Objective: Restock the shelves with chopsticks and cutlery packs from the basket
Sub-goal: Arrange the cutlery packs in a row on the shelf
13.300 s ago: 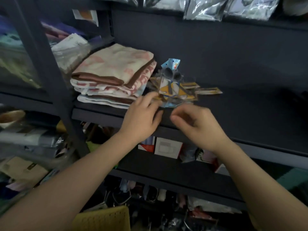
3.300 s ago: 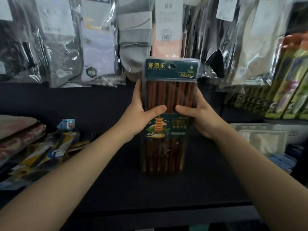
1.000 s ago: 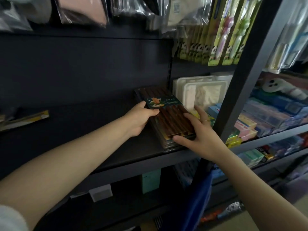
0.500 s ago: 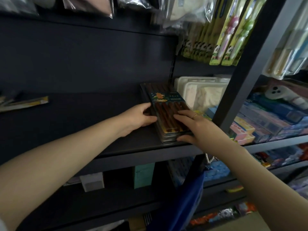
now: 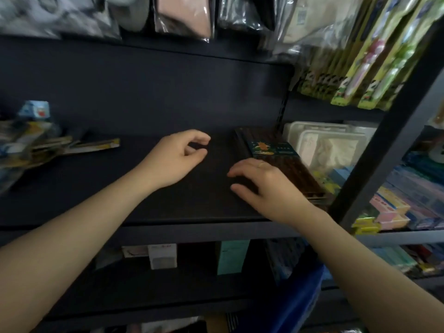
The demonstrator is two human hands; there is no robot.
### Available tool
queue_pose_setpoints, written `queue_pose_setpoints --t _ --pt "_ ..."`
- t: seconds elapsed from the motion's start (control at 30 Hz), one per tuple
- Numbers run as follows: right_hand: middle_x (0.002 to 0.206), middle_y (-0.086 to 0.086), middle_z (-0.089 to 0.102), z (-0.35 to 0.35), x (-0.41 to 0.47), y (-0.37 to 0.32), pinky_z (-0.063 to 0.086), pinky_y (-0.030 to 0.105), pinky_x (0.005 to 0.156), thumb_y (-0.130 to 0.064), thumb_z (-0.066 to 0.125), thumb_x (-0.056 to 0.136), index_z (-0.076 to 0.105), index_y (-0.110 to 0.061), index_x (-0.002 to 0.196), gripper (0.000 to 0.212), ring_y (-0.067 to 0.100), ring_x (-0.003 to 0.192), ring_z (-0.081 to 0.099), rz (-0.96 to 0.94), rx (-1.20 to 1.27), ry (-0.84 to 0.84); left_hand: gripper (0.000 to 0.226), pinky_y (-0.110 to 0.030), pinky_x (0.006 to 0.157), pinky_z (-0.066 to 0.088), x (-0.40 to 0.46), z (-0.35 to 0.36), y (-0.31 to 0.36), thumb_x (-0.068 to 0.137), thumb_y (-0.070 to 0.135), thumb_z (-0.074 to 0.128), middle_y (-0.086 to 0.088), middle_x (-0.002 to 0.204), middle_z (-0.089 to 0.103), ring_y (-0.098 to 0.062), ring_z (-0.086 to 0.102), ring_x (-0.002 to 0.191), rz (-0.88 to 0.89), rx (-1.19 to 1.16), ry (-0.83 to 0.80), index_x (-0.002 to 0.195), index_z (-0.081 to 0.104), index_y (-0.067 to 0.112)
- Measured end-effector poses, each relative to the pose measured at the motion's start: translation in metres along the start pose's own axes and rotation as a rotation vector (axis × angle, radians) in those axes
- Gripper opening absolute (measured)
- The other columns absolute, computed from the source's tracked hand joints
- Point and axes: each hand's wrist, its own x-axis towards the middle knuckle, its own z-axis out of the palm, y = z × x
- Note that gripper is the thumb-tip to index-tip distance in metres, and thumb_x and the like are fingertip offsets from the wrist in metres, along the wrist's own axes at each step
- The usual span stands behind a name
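At centre frame both the left hand and right hand hovered loosely curled, holding nothing, beside the green-labelled brown chopsticks pack, its writing unreadable

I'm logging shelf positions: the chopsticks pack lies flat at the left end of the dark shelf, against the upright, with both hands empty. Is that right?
Not quite. The head view shows the chopsticks pack flat at the right end of the dark shelf, against the upright. It is the cutlery packs that lie at the left end. The left hand and right hand are indeed empty.
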Motion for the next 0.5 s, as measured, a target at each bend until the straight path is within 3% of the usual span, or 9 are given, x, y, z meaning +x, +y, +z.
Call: queue_pose_setpoints --t 0.1,0.23,0.37,0.5 --pt "0.116 0.006 0.062 0.030 0.039 -0.025 0.046 0.038 0.097 -0.028 0.055 0.088 0.065 -0.012 0.108 0.027 0.025 0.109 0.058 -0.077 0.035 -0.073 0.027 -0.021 0.081 0.046 -0.013 -0.038 -0.030 0.091 0.019 0.054 0.011 0.116 0.060 -0.007 0.063 0.093 -0.007 0.115 0.063 0.117 0.057 0.023" --pt "0.118 0.005 0.060 0.063 0.095 -0.069 0.037 0.020 0.097 -0.022 0.057 0.090 0.065 -0.011 0.108 0.023 0.018 0.112 0.055 -0.119 0.137 -0.128 0.030 -0.021 0.080 0.042 -0.032 -0.091 -0.077 0.089 0.015 0.056 0.003 0.118 0.060 -0.011 0.060 0.094 -0.052 0.270 0.086 0.119 0.057 0.017" --pt "0.123 0.005 0.057 0.096 0.153 -0.120 0.038 0.027 0.103 -0.024 0.055 0.091 0.062 -0.012 0.115 0.027 0.018 0.119 0.051 -0.173 0.170 -0.190 0.031 -0.022 0.083 0.042 -0.054 -0.153 -0.119 0.088 0.013 0.058 -0.002 0.114 0.060 -0.015 0.059 0.097 -0.045 0.429 0.134 0.119 0.058 0.012" --pt "0.138 0.008 0.047 0.131 0.207 -0.173 0.032 0.028 0.107 -0.025 0.052 0.093 0.047 -0.012 0.133 0.042 0.021 0.129 0.042 -0.232 0.161 -0.249 0.034 -0.021 0.089 0.036 -0.081 -0.215 -0.158 0.087 0.023 0.055 -0.007 0.121 0.059 -0.022 0.056 0.111 -0.080 0.572 0.156 0.118 0.059 0.010"
